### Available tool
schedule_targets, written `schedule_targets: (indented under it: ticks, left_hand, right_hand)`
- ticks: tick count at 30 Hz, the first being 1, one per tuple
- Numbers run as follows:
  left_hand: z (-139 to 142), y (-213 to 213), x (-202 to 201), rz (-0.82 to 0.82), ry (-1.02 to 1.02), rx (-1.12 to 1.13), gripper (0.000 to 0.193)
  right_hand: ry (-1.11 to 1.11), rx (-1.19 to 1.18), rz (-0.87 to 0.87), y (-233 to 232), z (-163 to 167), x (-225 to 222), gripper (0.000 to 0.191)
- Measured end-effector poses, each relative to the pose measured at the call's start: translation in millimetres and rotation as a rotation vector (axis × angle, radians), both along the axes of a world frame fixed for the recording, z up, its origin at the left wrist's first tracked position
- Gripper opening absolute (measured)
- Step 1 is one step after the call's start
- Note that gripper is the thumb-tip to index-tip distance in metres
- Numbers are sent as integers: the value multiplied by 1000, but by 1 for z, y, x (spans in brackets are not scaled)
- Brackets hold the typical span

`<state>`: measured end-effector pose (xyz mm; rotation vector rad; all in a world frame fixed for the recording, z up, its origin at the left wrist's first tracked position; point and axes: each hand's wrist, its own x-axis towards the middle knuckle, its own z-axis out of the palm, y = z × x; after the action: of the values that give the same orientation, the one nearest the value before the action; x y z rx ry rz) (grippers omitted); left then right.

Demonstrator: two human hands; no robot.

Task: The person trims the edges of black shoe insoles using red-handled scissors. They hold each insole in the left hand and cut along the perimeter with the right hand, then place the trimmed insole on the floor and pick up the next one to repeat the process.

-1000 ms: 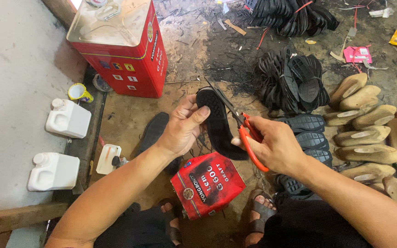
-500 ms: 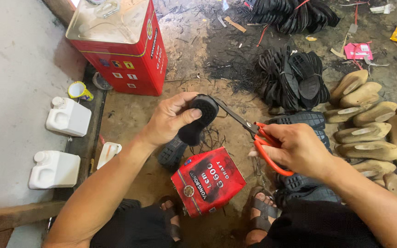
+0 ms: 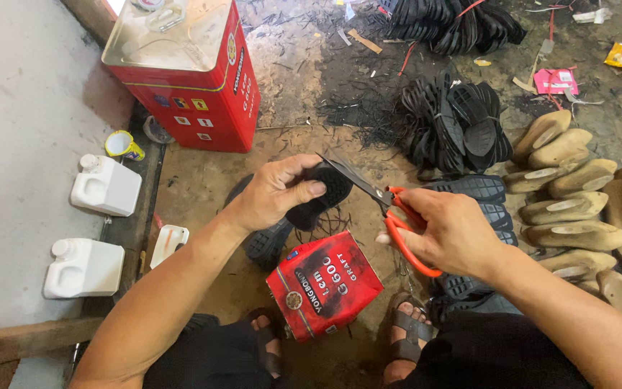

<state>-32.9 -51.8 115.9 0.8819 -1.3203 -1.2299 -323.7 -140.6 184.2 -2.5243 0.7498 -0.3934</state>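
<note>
Left hand (image 3: pixel 275 194) curled around a black rubber shoe sole (image 3: pixel 322 198), thumb pressed on top and fingers wrapped beneath, held up above the dirt floor (image 3: pixel 203 187). Right hand (image 3: pixel 455 234) closed through the orange handles of a pair of scissors (image 3: pixel 390 216), blades parted and biting at the edge of the sole just beside the left thumb. Thin black trimmings dangling under the sole. Directly below the hands, a small red can (image 3: pixel 323 284) tilted on its side between two sandalled feet (image 3: pixel 408 338). Another black sole (image 3: pixel 268 241) flat on the floor under the left wrist. Further back to the left, a large red square tin (image 3: pixel 203 101) with a pale metal top, a small yellow cup (image 3: pixel 124 145) just beside it. Two white plastic jugs (image 3: pixel 102 186) along a grey slab at the left edge, well apart from the hands. To the right, a row of pale wooden shoe lasts (image 3: pixel 570 209), touching one another, and a stack of finished black soles (image 3: pixel 480 194) near the right hand. Heaps of black rubber soles (image 3: pixel 462 122) and scattered scraps at the top
</note>
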Motion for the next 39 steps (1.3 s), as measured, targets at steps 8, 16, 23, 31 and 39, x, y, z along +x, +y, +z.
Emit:
schedule_targets:
  ticks: [8,16,23,31,39]
  left_hand:
    - [23,5,13,54,-352,-88,31]
    - [31,6,21,96,-788,-287,29]
    - [28,8,22,76,-823,-264,27]
    - [28,7,23,31,-860,-332,26]
    - [26,6,15,155,-626,-187,64]
  right_hand:
    - [96,-20,69,-7,5,-9,45]
    - [213,-46,124,-14,9,-16,40]
    - [238,-52,68,-7,10,-17,40]
    - [135,-87,160,-13,2,-23,51]
    - [192,-79,-46,-17,-6,-23,32]
